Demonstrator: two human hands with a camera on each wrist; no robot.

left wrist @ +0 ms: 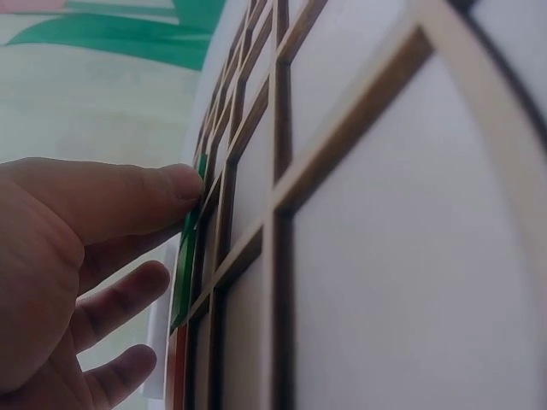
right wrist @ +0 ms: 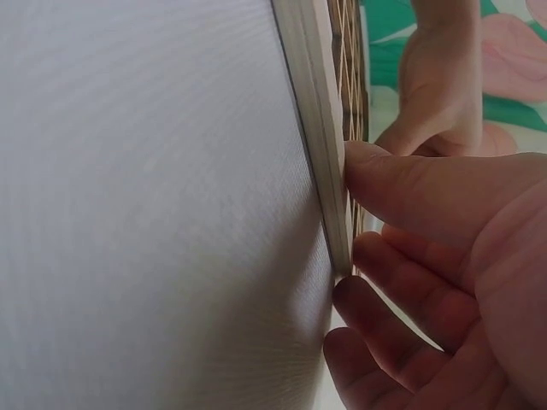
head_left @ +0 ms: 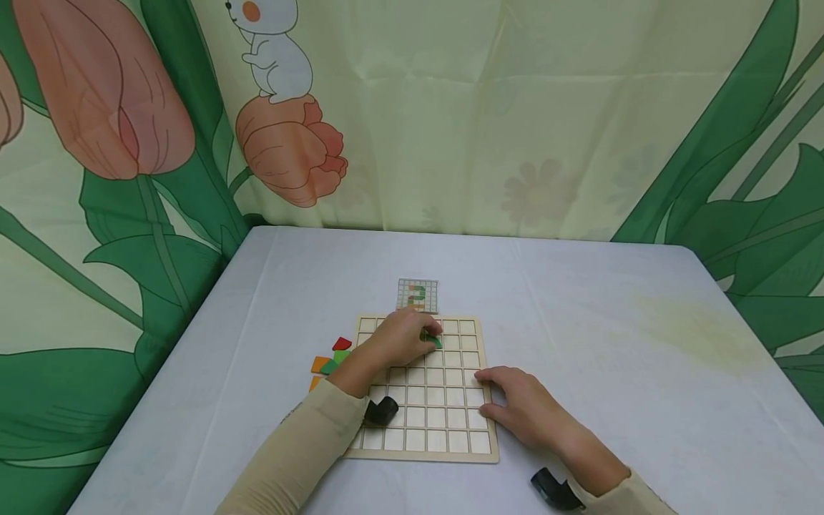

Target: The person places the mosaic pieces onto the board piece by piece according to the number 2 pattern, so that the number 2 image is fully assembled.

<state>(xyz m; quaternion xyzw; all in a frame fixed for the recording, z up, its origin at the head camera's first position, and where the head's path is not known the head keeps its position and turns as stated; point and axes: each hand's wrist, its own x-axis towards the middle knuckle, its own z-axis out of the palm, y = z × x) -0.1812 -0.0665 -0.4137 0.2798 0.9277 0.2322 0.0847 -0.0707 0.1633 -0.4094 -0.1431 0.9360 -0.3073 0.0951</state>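
My left hand [head_left: 402,337] is over the far part of a light wooden grid board [head_left: 453,455]. Its thumb and index finger pinch a green piece [head_left: 433,340] at the upper rows; in the left wrist view the green piece [left wrist: 183,269] lies along the grid, with the other fingers spread loose. An orange-red piece [left wrist: 177,367] sits just beside it in the grid. At the board's right edge, my right hand [head_left: 528,404] rests thumb and index fingertips on the frame, its other fingers loosely bent along the side [right wrist: 338,243].
A small card [head_left: 417,292] with a gridded, coloured figure lies just beyond the board. Left of the board are loose pieces: a red one [head_left: 342,344], an orange one [head_left: 319,363] and several green ones, partly behind the left forearm. A white cloth [head_left: 566,307] covers the table.
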